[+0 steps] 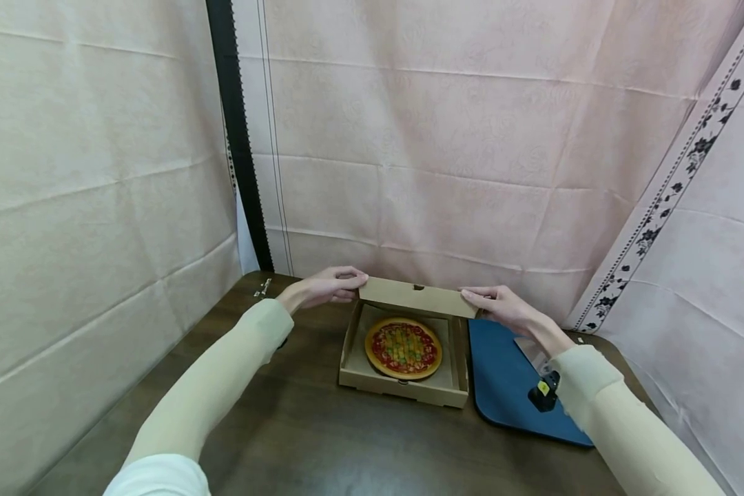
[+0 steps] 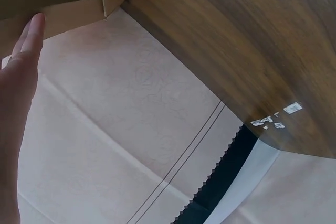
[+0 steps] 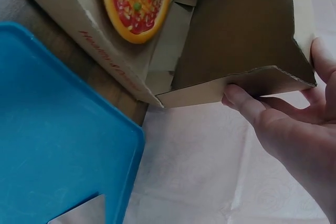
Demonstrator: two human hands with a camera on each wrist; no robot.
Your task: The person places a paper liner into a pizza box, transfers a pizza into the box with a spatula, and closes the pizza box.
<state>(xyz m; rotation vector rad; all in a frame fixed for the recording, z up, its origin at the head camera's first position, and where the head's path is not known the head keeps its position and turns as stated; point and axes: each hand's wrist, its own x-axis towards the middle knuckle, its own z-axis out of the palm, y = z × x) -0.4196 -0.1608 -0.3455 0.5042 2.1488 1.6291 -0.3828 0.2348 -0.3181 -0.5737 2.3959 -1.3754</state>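
A cardboard pizza box [image 1: 403,393] stands on the table with its lid [image 1: 418,297] raised at the back. Inside it lies a round pizza [image 1: 403,348] with red, yellow and green topping. My left hand [image 1: 333,286] holds the lid's left front corner; in the left wrist view its fingers [image 2: 35,32] lie along the lid's side. The right hand [image 1: 502,306] grips the opposite corner. Seen from the right wrist, thumb and fingers of that hand [image 3: 294,135] pinch the lid's side flap [image 3: 247,83], and the lid's hollow inside shows.
Right of the box lies a blue tray [image 1: 502,393], with a flat metal blade [image 1: 531,353] on it, partly behind the right wrist. Small white scraps [image 2: 268,121] stick to the table's far left corner. Pale cloth [image 1: 440,138] hangs around the dark wooden table [image 1: 285,427].
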